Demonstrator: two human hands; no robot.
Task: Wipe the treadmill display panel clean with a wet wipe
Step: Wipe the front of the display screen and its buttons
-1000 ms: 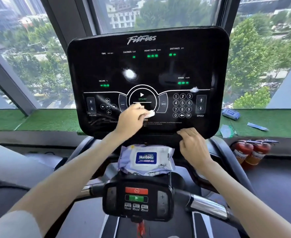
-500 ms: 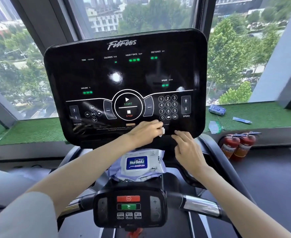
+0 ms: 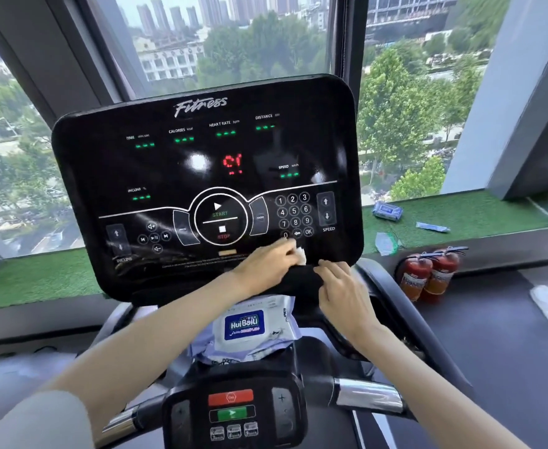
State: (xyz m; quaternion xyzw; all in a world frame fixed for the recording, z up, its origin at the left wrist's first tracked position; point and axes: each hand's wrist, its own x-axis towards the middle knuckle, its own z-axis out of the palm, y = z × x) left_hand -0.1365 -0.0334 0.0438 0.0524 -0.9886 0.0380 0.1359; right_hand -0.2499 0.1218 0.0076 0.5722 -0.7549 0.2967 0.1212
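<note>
from the head camera, the treadmill's black display panel (image 3: 201,163) stands tilted in front of a large window, lit with green dashes under time, calories, heart rate, distance, speed and incline, with red dots glowing near its middle; the left hand (image 3: 264,264) reaches in from the lower left, its fingers curled round a small bunched white wet wipe (image 3: 301,255), pinching it and pressing it against the panel's lower strip, just below the number keypad (image 3: 293,215) and to the right of the round start/stop ring (image 3: 221,215); the right hand (image 3: 344,293) holds nothing, its fingers loosely bent with the tips resting on the panel's bottom edge just right of the wipe, near the left hand but apart from it; below both hands a soft pack of wipes (image 3: 250,330) with a blue label lies between the panel and a small control box (image 3: 234,413); that box, with a red and a green button, sits on the handlebar (image 3: 370,396), whose chrome section shows at right; beyond the panel to the right, a ledge covered in green turf (image 3: 476,218) carries a blue packet (image 3: 386,210) and a thin blue tube (image 3: 433,227); two red fire extinguishers (image 3: 428,277) stand against the ledge on the dark floor; a white shoe (image 3: 546,306) shows at the far right edge
</note>
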